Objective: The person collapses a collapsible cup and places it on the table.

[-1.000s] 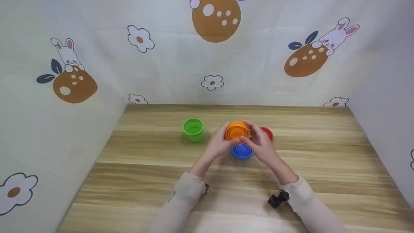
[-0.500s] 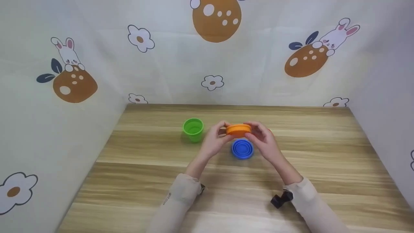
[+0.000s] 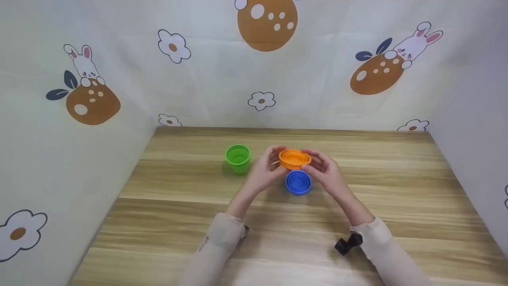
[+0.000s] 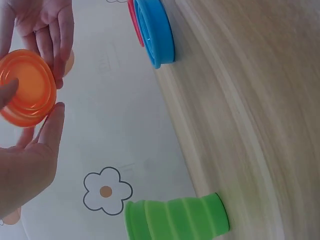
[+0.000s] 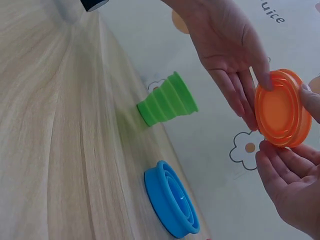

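Note:
A collapsed orange folding cup [image 3: 294, 159] is held above the table between both hands, its rings facing up in the head view. My left hand [image 3: 262, 171] pinches its left rim, thumb in front and fingers behind. On the opposite rim, my right hand [image 3: 329, 172] grips it with thumb and fingers. Just below the held cup in the head view, a collapsed blue folding cup [image 3: 298, 182] lies on the table. An extended green folding cup [image 3: 238, 159] stands upright to the left. Part of a red ringed piece [image 4: 135, 22] shows behind the blue cup in the left wrist view.
The wood-grain table [image 3: 170, 226] meets a pale patterned cloth backdrop [image 3: 214, 79] at the back and both sides. A black wrist device [image 3: 348, 243] sits at the right cuff.
The orange cup has tipped from facing me to edge-on, then to rings up, with both hands turning it. The red piece has become hidden behind the right hand. Blue and green cups stay put.

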`<state>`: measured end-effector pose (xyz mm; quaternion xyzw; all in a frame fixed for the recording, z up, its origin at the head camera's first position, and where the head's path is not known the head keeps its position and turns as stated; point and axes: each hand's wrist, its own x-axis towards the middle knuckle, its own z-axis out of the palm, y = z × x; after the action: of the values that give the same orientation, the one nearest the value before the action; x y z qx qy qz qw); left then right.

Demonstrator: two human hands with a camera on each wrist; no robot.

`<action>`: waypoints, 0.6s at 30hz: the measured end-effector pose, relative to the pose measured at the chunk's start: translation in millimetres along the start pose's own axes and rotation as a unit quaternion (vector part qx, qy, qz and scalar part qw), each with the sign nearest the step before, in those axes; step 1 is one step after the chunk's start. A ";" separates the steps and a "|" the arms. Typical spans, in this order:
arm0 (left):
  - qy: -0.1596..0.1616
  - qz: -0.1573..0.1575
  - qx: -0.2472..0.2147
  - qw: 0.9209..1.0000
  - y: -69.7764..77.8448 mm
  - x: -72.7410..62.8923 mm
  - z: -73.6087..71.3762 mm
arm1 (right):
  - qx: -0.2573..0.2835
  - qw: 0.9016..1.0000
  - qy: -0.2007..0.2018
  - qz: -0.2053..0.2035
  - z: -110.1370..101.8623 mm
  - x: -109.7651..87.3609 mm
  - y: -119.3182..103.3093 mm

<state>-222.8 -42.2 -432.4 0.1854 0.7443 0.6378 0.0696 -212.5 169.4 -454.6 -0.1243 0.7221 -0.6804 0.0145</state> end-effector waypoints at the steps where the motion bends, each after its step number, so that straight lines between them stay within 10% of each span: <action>1: -0.009 -0.008 -0.005 1.000 0.1 -0.7 -1.0 | 0.002 1.000 0.001 -0.004 -0.4 0.3 0.8; 10: -0.042 -0.024 0.005 0.999 -5.2 3.5 -6.2 | -0.002 0.999 -0.009 -0.041 -2.5 4.4 8.4; 18: -0.036 -0.036 0.112 0.992 -18.4 25.7 -7.6 | -0.036 0.999 -0.007 -0.031 -4.8 19.7 22.7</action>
<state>-252.5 -42.0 -445.6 0.1882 0.8143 0.5401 0.0985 -236.1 171.2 -473.7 -0.1519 0.7416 -0.6534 -0.0062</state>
